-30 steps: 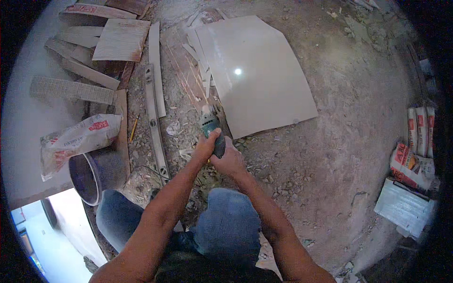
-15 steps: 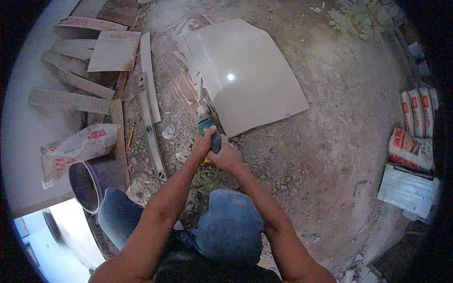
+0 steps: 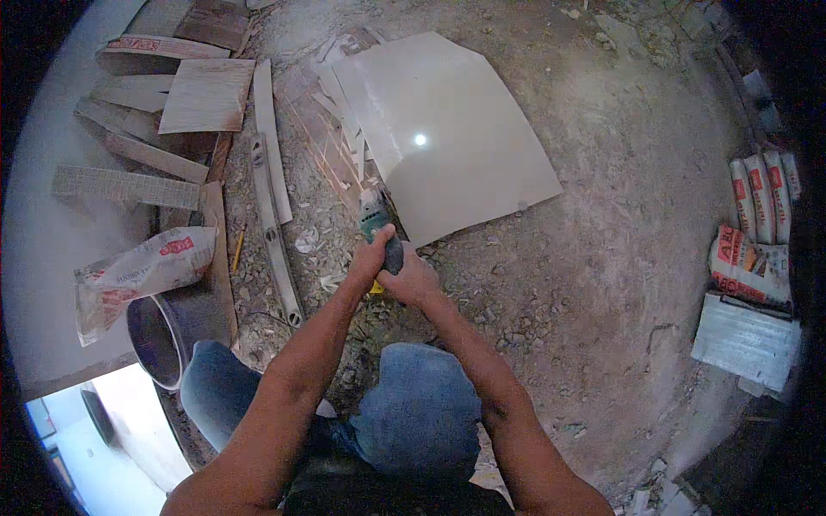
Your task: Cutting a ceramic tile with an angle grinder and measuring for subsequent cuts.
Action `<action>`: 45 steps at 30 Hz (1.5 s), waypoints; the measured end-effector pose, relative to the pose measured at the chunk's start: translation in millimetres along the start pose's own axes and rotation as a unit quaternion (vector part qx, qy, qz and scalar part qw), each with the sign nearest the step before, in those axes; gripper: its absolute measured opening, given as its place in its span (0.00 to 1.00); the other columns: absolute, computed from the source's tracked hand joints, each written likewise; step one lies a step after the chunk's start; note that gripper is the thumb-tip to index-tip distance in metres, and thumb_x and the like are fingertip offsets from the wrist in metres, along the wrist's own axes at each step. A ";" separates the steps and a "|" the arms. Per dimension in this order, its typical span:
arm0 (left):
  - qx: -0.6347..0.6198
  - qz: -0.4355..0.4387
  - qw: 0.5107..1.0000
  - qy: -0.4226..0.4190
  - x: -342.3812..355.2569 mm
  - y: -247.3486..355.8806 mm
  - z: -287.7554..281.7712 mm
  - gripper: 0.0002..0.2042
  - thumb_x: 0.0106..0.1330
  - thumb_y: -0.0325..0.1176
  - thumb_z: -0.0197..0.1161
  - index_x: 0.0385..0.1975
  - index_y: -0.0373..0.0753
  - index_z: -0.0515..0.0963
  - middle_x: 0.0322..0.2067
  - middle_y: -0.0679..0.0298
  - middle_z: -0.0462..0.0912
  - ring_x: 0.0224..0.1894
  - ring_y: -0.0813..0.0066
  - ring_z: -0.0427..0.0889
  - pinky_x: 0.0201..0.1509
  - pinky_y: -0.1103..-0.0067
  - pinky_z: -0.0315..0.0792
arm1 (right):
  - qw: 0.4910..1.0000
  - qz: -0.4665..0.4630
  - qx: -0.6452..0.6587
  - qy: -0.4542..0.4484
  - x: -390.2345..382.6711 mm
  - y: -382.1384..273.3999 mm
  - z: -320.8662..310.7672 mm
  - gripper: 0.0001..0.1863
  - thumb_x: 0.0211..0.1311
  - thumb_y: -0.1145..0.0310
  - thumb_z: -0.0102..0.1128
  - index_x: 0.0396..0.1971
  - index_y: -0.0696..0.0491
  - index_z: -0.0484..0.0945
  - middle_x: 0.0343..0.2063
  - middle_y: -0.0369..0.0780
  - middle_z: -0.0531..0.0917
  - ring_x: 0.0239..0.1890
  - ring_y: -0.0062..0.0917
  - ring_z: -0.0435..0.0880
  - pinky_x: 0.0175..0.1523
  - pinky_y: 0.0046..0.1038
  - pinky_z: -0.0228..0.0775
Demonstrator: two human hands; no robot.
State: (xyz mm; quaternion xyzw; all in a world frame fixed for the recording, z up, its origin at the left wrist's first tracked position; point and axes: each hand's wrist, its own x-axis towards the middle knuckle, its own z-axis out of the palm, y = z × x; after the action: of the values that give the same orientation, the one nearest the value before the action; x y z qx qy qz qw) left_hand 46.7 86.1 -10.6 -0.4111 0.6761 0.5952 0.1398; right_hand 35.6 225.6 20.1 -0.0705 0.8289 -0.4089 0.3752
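Observation:
A green and black angle grinder (image 3: 376, 222) is gripped by both of my hands. Around its body my left hand (image 3: 369, 258) is closed, a little ahead of the other. My right hand (image 3: 414, 278) wraps the dark rear end. The grinder's head is at the left edge of a large, glossy pale tile (image 3: 469, 112) lying on the ground; its disc is hard to make out. Thin orange streaks fan out ahead of it over a dusty brown board (image 3: 311, 116). Narrow offcut strips (image 3: 351, 129) lie along that edge.
On the left are a spirit level (image 3: 268, 219), a long pale strip (image 3: 275, 146), a yellow pencil (image 3: 238, 249), stacked tile pieces (image 3: 206, 95), a crumpled sack (image 3: 151, 273) and a bucket (image 3: 181, 340). Bags (image 3: 761, 202) and a silvery package (image 3: 745, 340) stand right. Rubble litters the floor.
The orange streaks and the dust haze left of the tile are more visible now. My hands and the grinder have barely shifted.

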 end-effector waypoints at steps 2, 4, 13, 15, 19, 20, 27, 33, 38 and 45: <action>-0.026 0.013 1.000 -0.009 -4.8 1.4 6.7 0.29 0.60 0.58 0.62 0.39 0.31 0.80 0.32 0.59 0.82 0.33 0.67 0.81 0.41 0.72 0.74 | 1.000 0.000 -0.001 0.006 1.6 6.4 0.9 0.45 0.48 0.45 0.63 0.62 0.56 0.61 0.46 0.57 0.81 0.50 0.52 0.80 0.55 0.47 0.72; -0.052 0.029 0.998 -0.009 1.1 -2.8 2.8 0.29 0.60 0.58 0.62 0.39 0.30 0.79 0.32 0.58 0.82 0.33 0.67 0.81 0.40 0.72 0.74 | 1.000 -0.008 0.000 0.009 6.7 9.1 8.0 0.45 0.47 0.44 0.63 0.62 0.56 0.61 0.45 0.57 0.81 0.49 0.52 0.81 0.54 0.47 0.72; -0.038 0.018 0.999 -0.030 12.1 -10.2 -1.7 0.31 0.60 0.59 0.62 0.36 0.28 0.80 0.31 0.57 0.82 0.32 0.67 0.81 0.41 0.71 0.74 | 0.999 -0.016 0.036 0.034 11.3 13.3 13.8 0.39 0.47 0.47 0.64 0.55 0.58 0.68 0.43 0.56 0.82 0.48 0.52 0.81 0.54 0.46 0.72; -0.044 0.013 0.999 -0.029 10.3 -8.7 1.2 0.31 0.60 0.59 0.62 0.36 0.28 0.80 0.31 0.56 0.83 0.33 0.67 0.82 0.41 0.71 0.74 | 0.999 -0.009 0.023 0.025 11.5 15.3 11.9 0.39 0.46 0.47 0.64 0.54 0.58 0.68 0.43 0.56 0.82 0.48 0.52 0.81 0.54 0.46 0.73; 0.011 0.015 0.999 -0.026 0.3 0.1 2.4 0.31 0.59 0.59 0.62 0.37 0.28 0.80 0.32 0.56 0.83 0.33 0.67 0.82 0.41 0.71 0.75 | 0.999 0.009 0.025 -0.032 12.1 15.6 4.4 0.50 0.47 0.49 0.66 0.65 0.61 0.56 0.50 0.59 0.78 0.54 0.51 0.78 0.60 0.44 0.70; -0.013 0.026 0.999 -0.030 5.5 -6.3 1.7 0.31 0.59 0.59 0.62 0.38 0.27 0.80 0.32 0.56 0.83 0.33 0.67 0.82 0.42 0.71 0.75 | 0.999 0.014 0.013 -0.030 10.2 12.1 3.8 0.50 0.47 0.48 0.66 0.65 0.62 0.56 0.49 0.59 0.79 0.54 0.51 0.79 0.60 0.44 0.70; -0.029 0.016 0.999 -0.029 -3.3 2.1 6.6 0.30 0.60 0.58 0.62 0.38 0.29 0.80 0.32 0.56 0.83 0.33 0.67 0.82 0.42 0.71 0.76 | 1.000 0.004 -0.010 -0.012 9.3 16.4 4.1 0.51 0.47 0.47 0.65 0.65 0.62 0.56 0.50 0.59 0.79 0.54 0.51 0.79 0.60 0.43 0.70; -0.018 0.006 1.000 -0.025 -1.1 -1.1 3.8 0.33 0.58 0.61 0.63 0.39 0.28 0.80 0.34 0.56 0.83 0.34 0.65 0.82 0.43 0.70 0.75 | 1.000 0.017 -0.008 -0.025 1.6 7.8 -3.7 0.53 0.47 0.44 0.66 0.67 0.61 0.54 0.50 0.58 0.79 0.54 0.51 0.79 0.61 0.44 0.69; -0.041 0.011 0.999 -0.025 11.6 -11.2 -0.9 0.31 0.59 0.59 0.64 0.39 0.30 0.80 0.33 0.57 0.83 0.33 0.67 0.82 0.41 0.72 0.75 | 1.000 0.007 -0.010 -0.016 9.7 12.0 7.8 0.53 0.47 0.43 0.66 0.67 0.61 0.55 0.50 0.57 0.80 0.53 0.51 0.79 0.60 0.44 0.70; -0.022 0.001 0.998 -0.056 6.6 -7.4 4.0 0.28 0.59 0.58 0.64 0.36 0.31 0.80 0.30 0.60 0.83 0.31 0.69 0.82 0.40 0.72 0.75 | 0.999 -0.012 0.010 0.031 12.5 29.1 15.0 0.44 0.46 0.45 0.65 0.59 0.59 0.64 0.46 0.57 0.81 0.49 0.53 0.80 0.55 0.46 0.72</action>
State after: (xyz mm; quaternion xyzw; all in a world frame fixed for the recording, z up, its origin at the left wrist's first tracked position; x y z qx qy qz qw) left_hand 46.7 87.5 -21.2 -0.3794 0.6544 0.6323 0.1672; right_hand 42.4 230.0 -14.0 -0.0639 0.8349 -0.4237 0.3454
